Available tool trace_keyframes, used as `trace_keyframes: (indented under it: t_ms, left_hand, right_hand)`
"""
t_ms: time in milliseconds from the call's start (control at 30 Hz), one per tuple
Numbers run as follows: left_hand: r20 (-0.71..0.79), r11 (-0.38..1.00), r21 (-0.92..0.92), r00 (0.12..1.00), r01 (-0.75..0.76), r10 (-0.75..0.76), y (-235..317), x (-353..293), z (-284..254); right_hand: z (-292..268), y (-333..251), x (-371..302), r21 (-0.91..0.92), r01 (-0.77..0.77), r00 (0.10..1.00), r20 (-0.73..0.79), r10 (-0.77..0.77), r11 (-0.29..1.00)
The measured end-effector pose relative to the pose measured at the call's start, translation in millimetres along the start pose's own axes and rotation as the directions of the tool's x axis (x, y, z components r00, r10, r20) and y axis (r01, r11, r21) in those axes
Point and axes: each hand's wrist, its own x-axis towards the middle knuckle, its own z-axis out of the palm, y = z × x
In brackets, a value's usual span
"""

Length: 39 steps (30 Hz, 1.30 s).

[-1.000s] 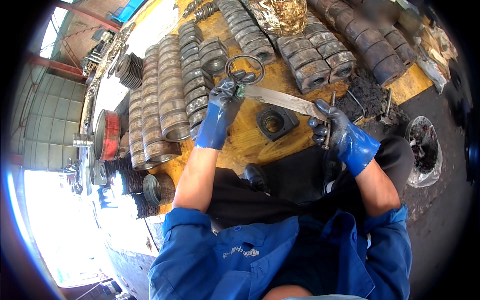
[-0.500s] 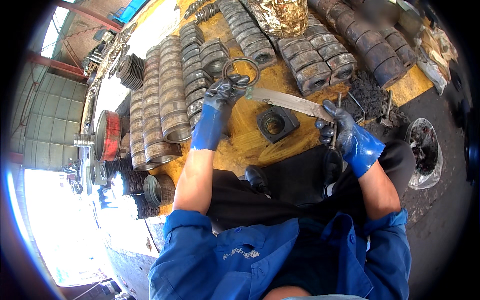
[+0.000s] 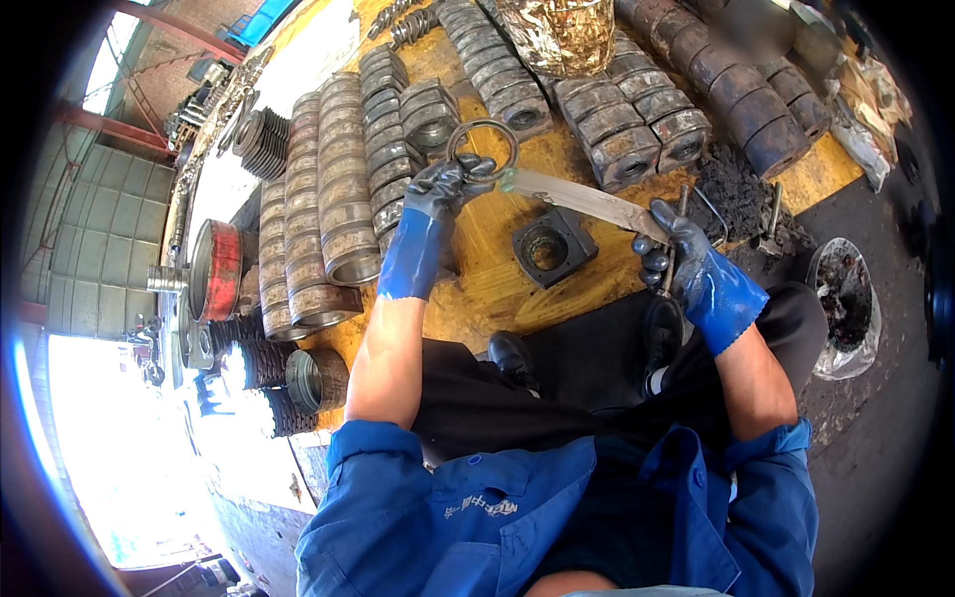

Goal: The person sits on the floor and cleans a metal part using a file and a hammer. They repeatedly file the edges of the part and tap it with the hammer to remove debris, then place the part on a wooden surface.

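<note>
My left hand (image 3: 438,189), in a blue rubber glove with dark fingers, is closed on the lower edge of a thin metal ring (image 3: 516,149). My right hand (image 3: 701,264), gloved alike, grips a long flat metal scraper blade (image 3: 582,202). A thin rod (image 3: 683,204) also passes through that fist; whether it is joined to the blade cannot be told. The blade's greenish far end meets the ring's lower right edge in this view, beside my left fingers. Below the blade, a dark square block with a round bore (image 3: 553,249) rests on the yellow work surface (image 3: 487,298).
Rows of worn cylindrical sleeves (image 3: 343,199) and piston-like parts (image 3: 607,129) cover the far side. A foil-covered bucket (image 3: 557,35) stands behind them. Black grime (image 3: 746,189) lies at the right, near a plastic-lined tub (image 3: 844,308). A red-rimmed drum (image 3: 221,269) sits left.
The blade's far end has shifted slightly right along the ring's lower edge. The rod in my right hand has tilted a little. My left hand keeps its grip on the ring.
</note>
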Motion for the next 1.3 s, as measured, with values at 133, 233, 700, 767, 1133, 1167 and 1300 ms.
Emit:
trace_keyframes:
  t_ms: [133, 233, 700, 767, 1133, 1167, 1300]
  left_hand:
    - [-0.059, 0.978, 0.206, 0.998, 0.021, -0.009, 9, -13, 6]
    - [-0.15, 0.919, 0.378, 0.987, 0.113, -0.059, 22, -21, 17]
    - [0.063, 0.997, 0.063, 0.997, -0.045, 0.041, -27, 14, -20]
    - [0.028, 0.973, -0.213, 0.996, 0.089, -0.084, -23, 18, -16]
    - [0.201, 0.76, 0.59, 0.961, -0.274, 0.19, -17, 16, -16]
    - [0.196, 0.749, 0.604, 0.962, -0.272, 0.191, -12, 10, -10]
    - [0.127, 0.871, 0.459, 0.983, -0.176, 0.132, -17, 6, -28]
  right_hand:
    - [-3, -1, 2, -0.002, 0.027, 0.999, -0.04, -0.027, 1.0]
    - [-1, -4, 1, 0.013, 0.047, 0.999, -0.005, -0.047, 0.999]
    - [-13, 8, 9, 0.197, 0.042, 0.948, 0.301, -0.101, 0.98]
    - [-19, 7, 11, 0.217, -0.016, 0.952, 0.301, -0.051, 0.976]
    - [-13, 5, 3, 0.136, -0.035, 0.942, 0.335, -0.013, 0.99]
    - [-16, 3, 2, 0.142, -0.04, 0.939, 0.343, -0.011, 0.989]
    - [-5, 5, -3, 0.134, -0.034, 0.944, 0.33, -0.012, 0.99]
